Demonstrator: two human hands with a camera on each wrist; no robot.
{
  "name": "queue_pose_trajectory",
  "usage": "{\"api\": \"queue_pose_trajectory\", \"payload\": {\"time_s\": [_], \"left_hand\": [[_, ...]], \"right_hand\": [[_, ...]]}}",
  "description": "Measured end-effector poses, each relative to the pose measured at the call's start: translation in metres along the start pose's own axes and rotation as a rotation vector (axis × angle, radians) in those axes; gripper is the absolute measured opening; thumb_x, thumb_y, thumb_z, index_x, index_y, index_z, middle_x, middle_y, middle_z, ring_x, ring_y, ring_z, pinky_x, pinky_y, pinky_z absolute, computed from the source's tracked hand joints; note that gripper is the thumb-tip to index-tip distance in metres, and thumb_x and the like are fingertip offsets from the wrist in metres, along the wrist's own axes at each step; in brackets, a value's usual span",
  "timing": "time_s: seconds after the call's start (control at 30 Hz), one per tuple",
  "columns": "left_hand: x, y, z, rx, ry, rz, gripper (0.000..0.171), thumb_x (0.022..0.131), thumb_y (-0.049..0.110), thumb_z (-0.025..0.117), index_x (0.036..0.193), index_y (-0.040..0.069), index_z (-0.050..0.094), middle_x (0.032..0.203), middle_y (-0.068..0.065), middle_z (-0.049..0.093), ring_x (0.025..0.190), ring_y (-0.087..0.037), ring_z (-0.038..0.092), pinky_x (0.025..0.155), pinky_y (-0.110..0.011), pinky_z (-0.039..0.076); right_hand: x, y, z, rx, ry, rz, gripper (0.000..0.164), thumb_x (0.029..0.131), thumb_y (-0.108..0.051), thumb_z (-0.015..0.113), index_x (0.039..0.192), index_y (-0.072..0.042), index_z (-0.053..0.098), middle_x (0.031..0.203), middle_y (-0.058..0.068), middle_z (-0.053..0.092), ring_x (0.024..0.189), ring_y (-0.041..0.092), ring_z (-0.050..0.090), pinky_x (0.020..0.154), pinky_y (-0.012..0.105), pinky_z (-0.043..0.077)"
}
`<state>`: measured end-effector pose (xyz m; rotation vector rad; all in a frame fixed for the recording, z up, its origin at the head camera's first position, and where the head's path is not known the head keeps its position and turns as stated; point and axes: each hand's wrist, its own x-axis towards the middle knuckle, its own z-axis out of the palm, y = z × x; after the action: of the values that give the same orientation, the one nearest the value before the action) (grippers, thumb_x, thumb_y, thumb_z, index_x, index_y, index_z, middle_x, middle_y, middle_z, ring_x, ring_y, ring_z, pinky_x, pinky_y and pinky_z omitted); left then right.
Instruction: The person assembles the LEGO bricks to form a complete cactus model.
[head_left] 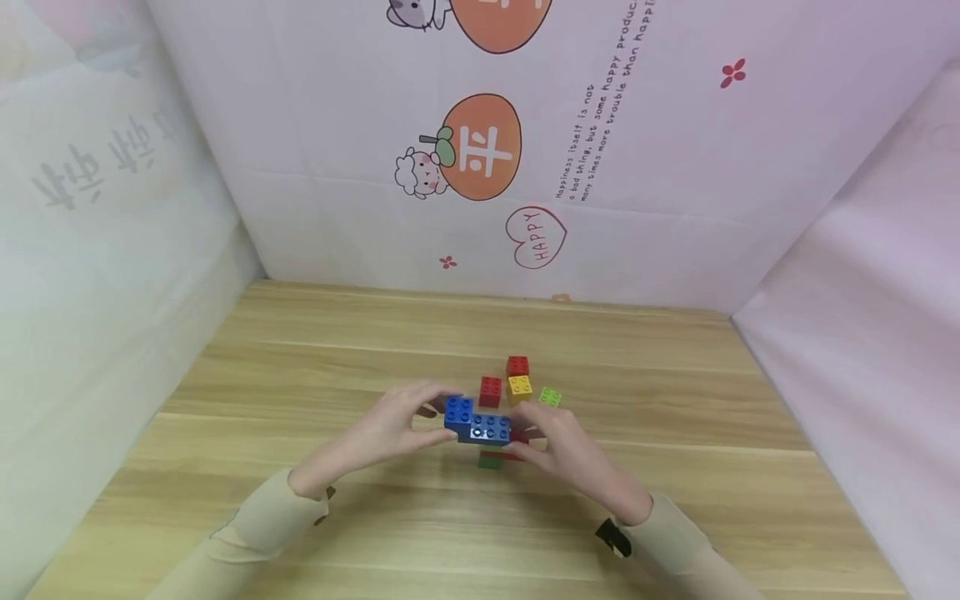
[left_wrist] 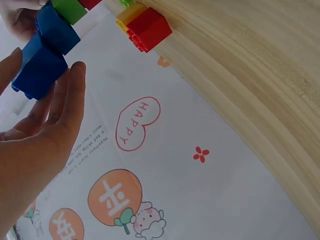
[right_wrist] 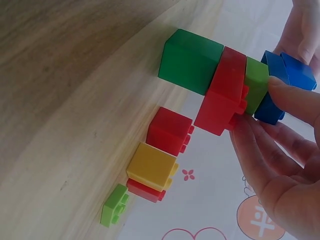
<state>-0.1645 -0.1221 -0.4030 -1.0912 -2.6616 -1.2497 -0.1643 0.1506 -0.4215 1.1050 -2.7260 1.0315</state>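
A stack of toy building bricks stands between the two hands. Its square blue brick [head_left: 459, 409] sits on one end of a longer blue brick [head_left: 490, 428]. Under these come a light green brick [right_wrist: 256, 84], a red brick [right_wrist: 218, 102] jutting sideways, and a dark green brick [right_wrist: 190, 62] at the bottom. My left hand [head_left: 401, 421] pinches the square blue brick between thumb and fingers. From the other side my right hand [head_left: 566, 450] grips the longer blue brick, its thumb along one face and fingers along the opposite one.
Just beyond the stack on the wooden table [head_left: 360, 350] are a red brick [head_left: 491, 390], a yellow brick [head_left: 520, 388], another red brick [head_left: 517, 365] behind it, and a small light green brick [head_left: 551, 397]. White printed cloth [head_left: 337, 150] walls the back and both sides.
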Motion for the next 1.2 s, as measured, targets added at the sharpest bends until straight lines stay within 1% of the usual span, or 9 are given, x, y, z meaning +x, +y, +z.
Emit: {"api": "queue_pose_trajectory", "payload": {"time_s": [0.17, 0.3, 0.4, 0.47, 0.6, 0.77, 0.9, 1.07, 1.2], "left_hand": [[0.001, -0.004, 0.004, -0.018, -0.020, -0.045, 0.056, 0.082, 0.014, 0.079, 0.131, 0.000, 0.055, 0.114, -0.015, 0.070, 0.099, -0.027, 0.070, 0.086, -0.035, 0.062], [0.003, -0.008, 0.007, -0.024, -0.033, -0.092, 0.059, 0.081, 0.014, 0.081, 0.132, 0.000, 0.054, 0.114, -0.016, 0.070, 0.099, -0.028, 0.070, 0.084, -0.027, 0.062], [0.004, -0.010, 0.009, -0.060, -0.043, -0.104, 0.059, 0.081, 0.012, 0.081, 0.131, 0.000, 0.054, 0.112, -0.015, 0.070, 0.097, -0.027, 0.070, 0.082, -0.021, 0.060], [0.004, -0.013, 0.011, -0.085, -0.052, -0.104, 0.058, 0.080, 0.009, 0.080, 0.131, -0.001, 0.055, 0.111, -0.015, 0.071, 0.097, -0.027, 0.070, 0.082, -0.020, 0.060], [0.004, -0.016, 0.015, -0.114, -0.068, -0.135, 0.057, 0.080, 0.009, 0.080, 0.130, 0.000, 0.055, 0.110, -0.015, 0.072, 0.097, -0.026, 0.071, 0.082, -0.020, 0.060], [0.004, -0.018, 0.023, -0.130, -0.064, -0.176, 0.055, 0.080, 0.014, 0.082, 0.126, 0.000, 0.057, 0.107, -0.013, 0.072, 0.096, -0.024, 0.070, 0.081, -0.021, 0.061], [0.005, -0.017, 0.027, -0.153, -0.056, -0.193, 0.057, 0.080, 0.014, 0.082, 0.130, 0.002, 0.056, 0.108, -0.012, 0.071, 0.097, -0.023, 0.069, 0.082, -0.023, 0.061], [0.007, -0.016, 0.030, -0.175, -0.046, -0.210, 0.061, 0.080, 0.014, 0.082, 0.133, 0.001, 0.054, 0.111, -0.013, 0.071, 0.099, -0.024, 0.068, 0.084, -0.024, 0.061], [0.008, -0.017, 0.033, -0.197, -0.044, -0.227, 0.065, 0.079, 0.015, 0.083, 0.134, 0.000, 0.053, 0.115, -0.014, 0.070, 0.102, -0.025, 0.068, 0.083, -0.023, 0.061]], "right_hand": [[0.000, 0.001, 0.001, 0.001, -0.010, -0.002, 0.031, 0.086, -0.010, 0.076, 0.113, -0.008, 0.062, 0.107, 0.009, 0.073, 0.094, 0.020, 0.073, 0.076, 0.018, 0.060], [0.001, 0.001, 0.000, -0.009, -0.011, -0.014, 0.031, 0.085, -0.009, 0.076, 0.113, -0.008, 0.061, 0.107, 0.009, 0.073, 0.095, 0.019, 0.073, 0.076, 0.016, 0.060], [0.000, 0.001, 0.001, -0.015, -0.009, -0.010, 0.032, 0.085, -0.010, 0.077, 0.113, -0.008, 0.061, 0.107, 0.009, 0.073, 0.094, 0.019, 0.073, 0.076, 0.017, 0.060], [0.000, 0.001, 0.001, -0.018, -0.005, -0.010, 0.033, 0.084, -0.009, 0.077, 0.113, -0.008, 0.061, 0.107, 0.008, 0.073, 0.094, 0.018, 0.073, 0.076, 0.018, 0.061], [-0.001, 0.000, 0.000, -0.030, -0.009, -0.001, 0.035, 0.085, -0.010, 0.077, 0.115, -0.008, 0.061, 0.108, 0.008, 0.073, 0.094, 0.018, 0.073, 0.077, 0.019, 0.061], [-0.002, -0.002, -0.001, -0.036, -0.023, 0.023, 0.035, 0.086, -0.012, 0.076, 0.117, -0.009, 0.060, 0.111, 0.007, 0.072, 0.096, 0.018, 0.072, 0.078, 0.023, 0.062], [-0.002, -0.003, -0.002, -0.031, -0.030, 0.036, 0.036, 0.087, -0.013, 0.076, 0.119, -0.010, 0.060, 0.112, 0.006, 0.071, 0.097, 0.019, 0.072, 0.079, 0.024, 0.062], [-0.004, -0.002, -0.003, -0.053, -0.017, 0.020, 0.037, 0.086, -0.012, 0.076, 0.120, -0.010, 0.061, 0.112, 0.006, 0.071, 0.096, 0.016, 0.072, 0.078, 0.021, 0.061], [-0.005, 0.000, -0.002, -0.059, 0.000, -0.007, 0.038, 0.085, -0.011, 0.077, 0.120, -0.008, 0.063, 0.111, 0.007, 0.072, 0.094, 0.016, 0.072, 0.078, 0.027, 0.063]]}}
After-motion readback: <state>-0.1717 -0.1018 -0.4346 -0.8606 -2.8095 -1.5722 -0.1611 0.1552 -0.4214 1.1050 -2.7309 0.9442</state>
